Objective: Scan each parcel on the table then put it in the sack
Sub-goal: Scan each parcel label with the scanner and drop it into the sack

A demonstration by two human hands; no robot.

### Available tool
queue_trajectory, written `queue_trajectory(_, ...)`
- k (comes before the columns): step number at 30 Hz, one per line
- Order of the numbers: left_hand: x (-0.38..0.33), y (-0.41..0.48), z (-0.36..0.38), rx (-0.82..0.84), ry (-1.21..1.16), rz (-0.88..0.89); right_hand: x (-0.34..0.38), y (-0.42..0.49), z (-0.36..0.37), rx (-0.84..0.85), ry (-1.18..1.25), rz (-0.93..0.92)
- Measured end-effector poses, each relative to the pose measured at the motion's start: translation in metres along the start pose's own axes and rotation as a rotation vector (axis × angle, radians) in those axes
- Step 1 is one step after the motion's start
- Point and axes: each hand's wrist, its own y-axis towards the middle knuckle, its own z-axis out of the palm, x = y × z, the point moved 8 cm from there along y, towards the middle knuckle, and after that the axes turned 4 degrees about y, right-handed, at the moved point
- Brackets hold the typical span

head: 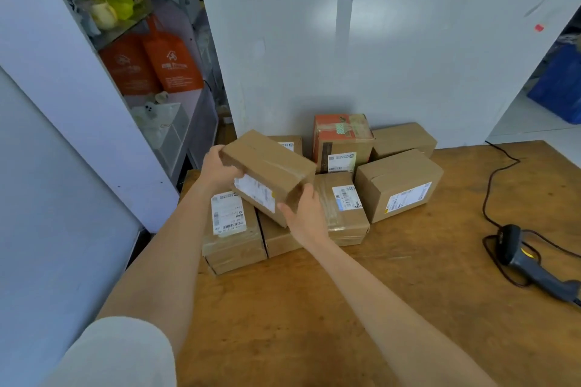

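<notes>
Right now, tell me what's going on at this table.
A person holds a brown parcel in both hands, left hand at its far end, right hand at its near corner, lifted and tilted above the other parcels piled on the wooden table. The scanner lies untouched at the table's right. No sack is in view.

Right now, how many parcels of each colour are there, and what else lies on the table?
Brown cardboard parcels: 7
Orange printed parcel: 1
Handheld barcode scanner: 1
Total: 9
</notes>
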Motion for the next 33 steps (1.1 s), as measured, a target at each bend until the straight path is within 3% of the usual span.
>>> queue_trajectory(6,-0.01,-0.029,-0.005,-0.148,-0.151,-0.038,-0.009,0.008,-0.031,-0.093,0.065,-0.026)
queue_trajectory(9,-0.01,-0.044,-0.005,-0.209,-0.233,-0.087,-0.008,0.012,-0.049,-0.11,0.227,-0.081)
queue_trajectory(13,-0.008,-0.069,0.004,-0.164,-0.401,-0.156,-0.001,0.005,-0.079,-0.116,0.396,-0.11)
queue_trajectory(17,-0.01,-0.104,0.02,0.06,-0.419,-0.183,0.008,-0.017,-0.115,-0.251,0.416,-0.155)
queue_trajectory(21,-0.012,-0.144,0.049,0.468,-0.286,-0.214,0.009,-0.04,-0.156,-0.365,0.409,-0.187)
queue_trajectory(27,-0.016,-0.219,0.129,0.884,-0.05,-0.268,-0.015,-0.076,-0.211,-0.354,0.387,-0.248)
queue_trajectory(33,-0.026,-0.268,0.195,1.085,0.074,-0.35,-0.044,-0.081,-0.228,-0.214,0.289,-0.245)
